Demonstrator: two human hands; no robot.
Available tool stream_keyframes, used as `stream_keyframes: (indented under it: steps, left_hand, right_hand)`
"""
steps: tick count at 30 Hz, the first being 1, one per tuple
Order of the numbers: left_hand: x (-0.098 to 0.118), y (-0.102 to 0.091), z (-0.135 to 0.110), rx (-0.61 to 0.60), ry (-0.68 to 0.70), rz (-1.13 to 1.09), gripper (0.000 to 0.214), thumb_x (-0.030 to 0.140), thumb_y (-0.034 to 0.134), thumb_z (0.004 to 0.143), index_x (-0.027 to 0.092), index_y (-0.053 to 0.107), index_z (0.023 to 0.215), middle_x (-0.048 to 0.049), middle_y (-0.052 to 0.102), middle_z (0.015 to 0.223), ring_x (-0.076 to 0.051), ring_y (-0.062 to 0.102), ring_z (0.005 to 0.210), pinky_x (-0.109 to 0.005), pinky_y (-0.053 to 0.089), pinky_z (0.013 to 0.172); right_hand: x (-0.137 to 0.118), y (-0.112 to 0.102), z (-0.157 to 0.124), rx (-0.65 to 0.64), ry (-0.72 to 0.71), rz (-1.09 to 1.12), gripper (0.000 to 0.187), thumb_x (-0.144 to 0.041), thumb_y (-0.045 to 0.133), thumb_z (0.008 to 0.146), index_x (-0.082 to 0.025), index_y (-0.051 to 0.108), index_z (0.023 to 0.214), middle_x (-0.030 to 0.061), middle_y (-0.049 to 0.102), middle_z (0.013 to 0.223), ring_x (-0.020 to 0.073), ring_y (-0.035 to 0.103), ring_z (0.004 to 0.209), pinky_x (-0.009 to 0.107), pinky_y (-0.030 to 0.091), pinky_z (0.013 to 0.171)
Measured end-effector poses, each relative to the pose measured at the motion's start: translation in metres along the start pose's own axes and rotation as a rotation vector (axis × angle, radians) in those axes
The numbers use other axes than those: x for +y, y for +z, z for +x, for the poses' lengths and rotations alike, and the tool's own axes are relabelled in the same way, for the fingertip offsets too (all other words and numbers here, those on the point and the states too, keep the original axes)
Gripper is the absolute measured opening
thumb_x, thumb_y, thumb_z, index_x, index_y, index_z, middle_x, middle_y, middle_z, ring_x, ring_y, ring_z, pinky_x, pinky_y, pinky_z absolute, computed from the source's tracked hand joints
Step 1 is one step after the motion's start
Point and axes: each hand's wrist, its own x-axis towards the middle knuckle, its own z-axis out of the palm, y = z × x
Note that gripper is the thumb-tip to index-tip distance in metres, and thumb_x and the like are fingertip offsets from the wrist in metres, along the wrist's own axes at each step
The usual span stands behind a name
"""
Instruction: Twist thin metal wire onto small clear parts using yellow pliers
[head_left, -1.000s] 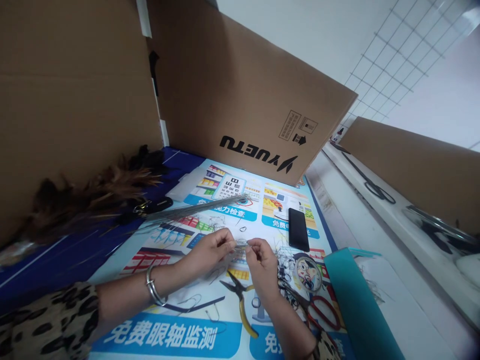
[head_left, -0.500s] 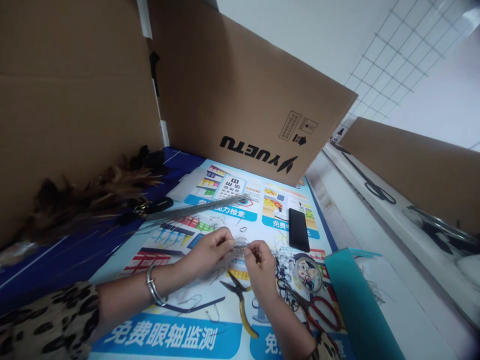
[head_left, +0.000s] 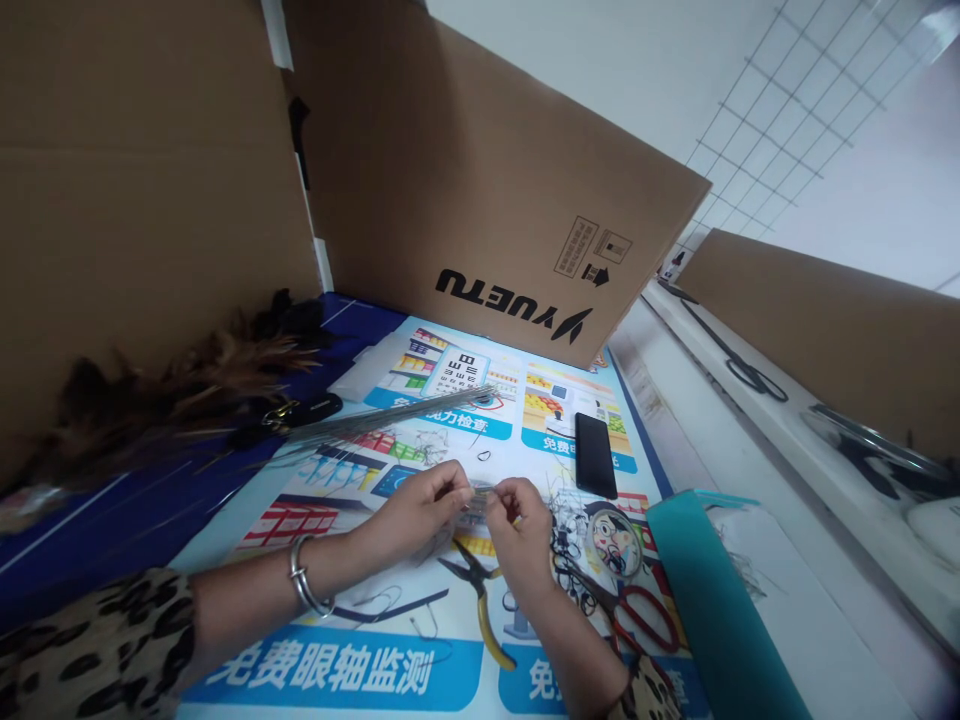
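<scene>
My left hand (head_left: pixel 429 508) and my right hand (head_left: pixel 522 530) are close together over the printed mat, fingertips pinched. Between them runs a thin piece of wire (head_left: pixel 481 490), held at both ends; its exact shape is too fine to make out. Pliers (head_left: pixel 484 610) with yellow handles lie just below the hands, jaws pointing up and left. A bundle of straight wires (head_left: pixel 397 412) lies beyond my left hand. To the right of my right hand are small black loops (head_left: pixel 568 545) and red-handled scissors (head_left: pixel 643 617).
A black phone (head_left: pixel 596 456) and a round cartoon-printed disc (head_left: pixel 615 541) lie at right, near a teal box (head_left: pixel 716 600). Brown feathers (head_left: pixel 202 385) lie at left. Large cardboard panels (head_left: pixel 480 170) stand behind and at left. Bent wire pieces (head_left: pixel 386 603) are scattered about.
The hands stay nearly in place, with the fingertips still together around the wire. The whole view has shifted slightly. Nothing has visibly been put down or picked up.
</scene>
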Motion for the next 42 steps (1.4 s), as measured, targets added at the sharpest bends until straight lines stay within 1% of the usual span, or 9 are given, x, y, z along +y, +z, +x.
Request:
stream_keyframes:
  steps: [9, 12, 16, 21, 29, 32, 37, 39, 42]
  left_hand:
    - [-0.001, 0.001, -0.003, 0.016, -0.024, -0.056, 0.018, 0.031, 0.045, 0.083, 0.017, 0.045, 0.071, 0.0057, 0.045, 0.053, -0.009, 0.041, 0.049, -0.018, 0.032, 0.047]
    - [-0.002, 0.001, -0.002, 0.015, -0.041, -0.063, 0.018, 0.030, 0.045, 0.082, 0.017, 0.045, 0.071, 0.0063, 0.044, 0.052, -0.008, 0.040, 0.048, -0.018, 0.031, 0.046]
    - [-0.004, 0.001, 0.000, 0.006, -0.027, -0.052, 0.018, 0.030, 0.047, 0.081, 0.017, 0.045, 0.070, 0.0063, 0.044, 0.052, -0.008, 0.040, 0.048, -0.018, 0.031, 0.046]
    - [-0.006, 0.002, 0.000, -0.022, -0.046, -0.060, 0.017, 0.031, 0.046, 0.082, 0.017, 0.045, 0.071, 0.0065, 0.045, 0.052, -0.008, 0.039, 0.046, -0.017, 0.030, 0.044]
    - [-0.003, 0.001, -0.001, 0.017, -0.045, -0.047, 0.018, 0.031, 0.048, 0.081, 0.017, 0.046, 0.071, 0.0054, 0.046, 0.053, -0.009, 0.043, 0.049, -0.018, 0.033, 0.047]
    - [-0.005, 0.002, 0.000, -0.014, -0.080, -0.088, 0.020, 0.034, 0.048, 0.082, 0.017, 0.046, 0.071, 0.0050, 0.047, 0.053, -0.008, 0.042, 0.047, -0.018, 0.033, 0.046]
    - [-0.008, -0.003, 0.004, -0.080, -0.140, -0.188, 0.027, 0.041, 0.043, 0.084, 0.016, 0.049, 0.076, 0.0031, 0.048, 0.056, -0.009, 0.042, 0.047, -0.019, 0.031, 0.045]
    - [-0.007, -0.006, 0.006, -0.060, -0.123, -0.162, 0.028, 0.041, 0.042, 0.085, 0.016, 0.050, 0.077, 0.0022, 0.048, 0.059, -0.009, 0.042, 0.050, -0.019, 0.031, 0.046]
    - [-0.004, -0.011, 0.008, 0.027, -0.064, -0.078, 0.024, 0.039, 0.043, 0.084, 0.017, 0.050, 0.078, 0.0030, 0.046, 0.061, -0.010, 0.042, 0.054, -0.020, 0.033, 0.048]
  right_hand:
    - [-0.003, 0.000, -0.003, 0.000, 0.065, 0.009, 0.010, -0.020, 0.049, 0.075, -0.018, 0.047, 0.066, -0.0059, 0.040, 0.058, 0.0088, 0.039, 0.055, 0.019, 0.032, 0.052]
    - [-0.004, 0.000, -0.003, -0.009, 0.068, 0.065, 0.004, -0.021, 0.050, 0.075, -0.018, 0.048, 0.073, -0.0059, 0.041, 0.060, 0.0086, 0.040, 0.054, 0.019, 0.033, 0.052]
    - [-0.002, 0.002, -0.003, -0.019, 0.075, 0.092, 0.009, -0.023, 0.051, 0.075, -0.019, 0.050, 0.083, -0.0068, 0.039, 0.057, 0.0087, 0.039, 0.052, 0.019, 0.034, 0.051]
    - [0.004, 0.004, -0.003, -0.012, 0.034, 0.047, 0.005, -0.022, 0.050, 0.076, -0.019, 0.052, 0.073, -0.0053, 0.042, 0.059, 0.0090, 0.040, 0.055, 0.019, 0.033, 0.053]
    - [0.002, 0.003, -0.004, -0.005, 0.021, -0.008, 0.009, -0.022, 0.049, 0.076, -0.019, 0.048, 0.068, -0.0063, 0.040, 0.057, 0.0082, 0.039, 0.052, 0.019, 0.031, 0.052]
    - [0.001, 0.002, -0.005, -0.011, 0.013, -0.016, 0.012, -0.020, 0.048, 0.076, -0.019, 0.044, 0.065, -0.0068, 0.036, 0.056, 0.0080, 0.036, 0.053, 0.019, 0.030, 0.051]
    - [0.002, 0.001, -0.004, -0.065, 0.047, 0.034, 0.012, -0.024, 0.046, 0.079, -0.019, 0.046, 0.068, -0.0069, 0.035, 0.056, 0.0079, 0.034, 0.052, 0.018, 0.028, 0.049]
    - [0.003, 0.001, -0.004, -0.066, 0.061, 0.034, 0.012, -0.025, 0.046, 0.080, -0.019, 0.046, 0.069, -0.0069, 0.036, 0.056, 0.0078, 0.034, 0.052, 0.018, 0.028, 0.049]
    - [0.004, 0.001, -0.003, -0.062, 0.086, 0.036, 0.013, -0.026, 0.047, 0.080, -0.019, 0.047, 0.069, -0.0070, 0.037, 0.055, 0.0078, 0.035, 0.051, 0.018, 0.029, 0.050]
